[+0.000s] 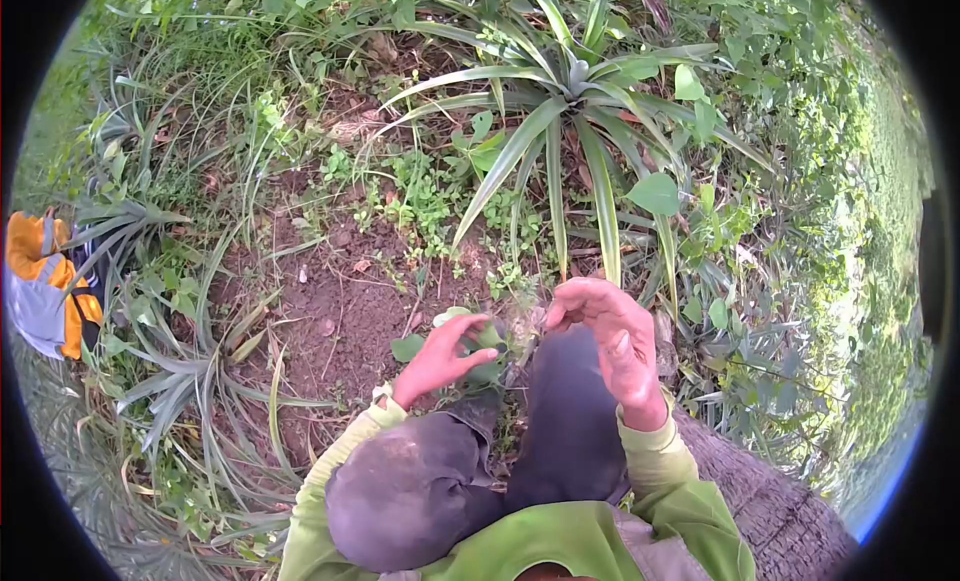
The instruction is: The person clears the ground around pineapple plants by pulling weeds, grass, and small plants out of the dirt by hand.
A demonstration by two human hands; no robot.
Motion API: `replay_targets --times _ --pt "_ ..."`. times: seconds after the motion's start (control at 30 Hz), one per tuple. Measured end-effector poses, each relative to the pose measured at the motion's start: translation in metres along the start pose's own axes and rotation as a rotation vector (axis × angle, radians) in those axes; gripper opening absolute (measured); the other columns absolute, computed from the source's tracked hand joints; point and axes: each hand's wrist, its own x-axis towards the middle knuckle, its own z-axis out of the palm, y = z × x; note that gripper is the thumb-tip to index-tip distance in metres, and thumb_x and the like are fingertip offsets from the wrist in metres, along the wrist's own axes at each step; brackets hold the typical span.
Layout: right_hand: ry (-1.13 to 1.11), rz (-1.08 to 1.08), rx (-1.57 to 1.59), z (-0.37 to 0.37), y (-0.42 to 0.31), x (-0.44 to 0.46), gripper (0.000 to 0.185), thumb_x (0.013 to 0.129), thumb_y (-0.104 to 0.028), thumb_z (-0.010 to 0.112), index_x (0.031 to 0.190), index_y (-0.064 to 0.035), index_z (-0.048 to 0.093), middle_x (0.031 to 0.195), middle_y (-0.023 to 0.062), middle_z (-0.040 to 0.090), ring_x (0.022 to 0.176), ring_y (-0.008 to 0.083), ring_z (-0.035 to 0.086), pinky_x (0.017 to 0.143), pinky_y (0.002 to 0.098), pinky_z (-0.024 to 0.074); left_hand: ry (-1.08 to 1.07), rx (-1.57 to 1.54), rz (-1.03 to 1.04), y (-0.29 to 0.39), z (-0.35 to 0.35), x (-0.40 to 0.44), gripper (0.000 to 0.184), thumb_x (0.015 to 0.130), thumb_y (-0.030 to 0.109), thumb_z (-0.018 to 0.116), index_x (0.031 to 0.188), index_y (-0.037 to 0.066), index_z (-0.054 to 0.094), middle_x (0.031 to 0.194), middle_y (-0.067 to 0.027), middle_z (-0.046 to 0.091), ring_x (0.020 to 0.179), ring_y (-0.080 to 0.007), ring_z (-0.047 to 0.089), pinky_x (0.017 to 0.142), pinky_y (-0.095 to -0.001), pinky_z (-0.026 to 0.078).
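Observation:
My left hand [440, 361] reaches in front of my knee, thumb and fingers apart. Small broad green leaves [489, 338] show right at its fingertips; whether it touches them I cannot tell. My right hand [615, 341] is raised above my other knee, its fingers curved and the thumb apart, with nothing seen in it. Just beyond that hand, the long leaves of a large spiky plant [578, 89] that looks like a pineapple plant hang toward me. Bare brown soil [350, 316] lies ahead of my left hand.
A smaller spiky plant [205, 371] grows to the left. At the far left edge lies an orange and grey bag [62, 291]. A thick tree trunk [755, 486] runs along my lower right. Dense weeds and vines [780, 131] cover the right side.

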Motion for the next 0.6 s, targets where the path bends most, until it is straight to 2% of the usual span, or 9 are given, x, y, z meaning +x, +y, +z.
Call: replay_targets --times 0.03,0.07,0.1,0.17,0.23,0.33,0.5,0.57,0.6 --pt "0.044 -0.031 -0.022 -0.003 -0.004 0.001 0.081 0.098 -0.064 0.066 0.139 0.0058 0.057 0.111 0.0133 0.068 0.107 0.0219 0.065 0.096 0.0378 0.0514 0.144 0.407 0.149 -0.015 0.005 0.013 0.081 0.09 0.048 0.081 0.152 0.006 0.05 0.136 -0.0178 0.061 0.125 -0.0353 0.059 0.108 -0.0462 0.049" --pt "0.103 -0.048 -0.116 -0.002 -0.009 0.004 0.088 0.098 -0.071 0.059 0.132 0.0097 0.058 0.114 0.0154 0.065 0.102 0.0235 0.066 0.09 0.0369 0.0527 0.134 0.505 0.096 -0.03 0.009 0.023 0.085 0.088 0.05 0.082 0.152 0.005 0.049 0.141 -0.0227 0.055 0.129 -0.0435 0.053 0.112 -0.0518 0.045" --pt "0.122 -0.046 -0.127 -0.006 -0.01 0.007 0.088 0.098 -0.071 0.059 0.132 0.0097 0.058 0.114 0.0154 0.065 0.102 0.0235 0.066 0.09 0.0369 0.0527 0.117 0.496 0.109 -0.034 0.013 0.03 0.085 0.088 0.05 0.082 0.152 0.005 0.049 0.141 -0.0227 0.055 0.129 -0.0435 0.053 0.112 -0.0518 0.045" --pt "0.125 -0.036 -0.161 -0.011 -0.009 0.007 0.088 0.098 -0.071 0.059 0.131 0.01 0.058 0.114 0.0155 0.065 0.102 0.0237 0.066 0.091 0.0374 0.0527 -0.055 0.6 -0.113 -0.04 0.024 0.027 0.085 0.087 0.047 0.083 0.151 0.004 0.048 0.138 -0.0233 0.057 0.126 -0.0446 0.054 0.11 -0.0513 0.046" --pt "0.119 -0.03 -0.156 -0.013 -0.004 0.008 0.086 0.098 -0.071 0.059 0.132 0.009 0.058 0.114 0.015 0.065 0.104 0.0234 0.066 0.092 0.038 0.0527 -0.042 0.618 -0.081 -0.046 0.031 0.015 0.08 0.087 0.041 0.083 0.149 0.003 0.049 0.135 -0.0247 0.057 0.124 -0.0455 0.054 0.107 -0.0516 0.047" --pt "0.042 0.011 -0.055 -0.016 0.009 0.009 0.07 0.1 -0.055 0.068 0.139 0.0028 0.057 0.116 0.0106 0.066 0.109 0.019 0.063 0.096 0.0352 0.0505 0.098 0.493 -0.141 -0.058 0.032 0.0 0.061 0.09 0.025 0.081 0.14 0.001 0.054 0.123 -0.0262 0.061 0.114 -0.0469 0.06 0.098 -0.0511 0.051" --pt "0.019 0.017 -0.069 -0.024 0.023 0.009 0.056 0.105 -0.041 0.067 0.14 0.0022 0.057 0.116 0.0092 0.065 0.108 0.0163 0.062 0.096 0.0327 0.0502 0.212 0.347 -0.122 -0.081 0.037 -0.023 0.041 0.093 0.014 0.077 0.129 0.004 0.061 0.108 -0.0249 0.07 0.102 -0.0465 0.067 0.088 -0.0502 0.056" --pt "0.087 0.015 -0.209 -0.021 0.016 0.009 0.082 0.101 -0.069 0.057 0.136 0.0049 0.059 0.109 0.0118 0.069 0.101 0.0198 0.066 0.09 0.0346 0.0523 0.197 0.259 -0.205 -0.08 0.037 -0.034 0.036 0.093 0.01 0.075 0.126 0.006 0.064 0.109 -0.0247 0.072 0.099 -0.0465 0.069 0.085 -0.0504 0.057" --pt "0.096 -0.031 -0.201 -0.021 0.016 0.01 0.08 0.102 -0.068 0.056 0.136 0.0048 0.06 0.109 0.0121 0.069 0.101 0.0194 0.066 0.089 0.0339 0.0528 0.213 0.409 -0.123 -0.089 0.039 -0.045 0.033 0.093 0.012 0.074 0.124 0.007 0.063 0.098 -0.026 0.073 0.09 -0.0468 0.071 0.08 -0.0517 0.058"
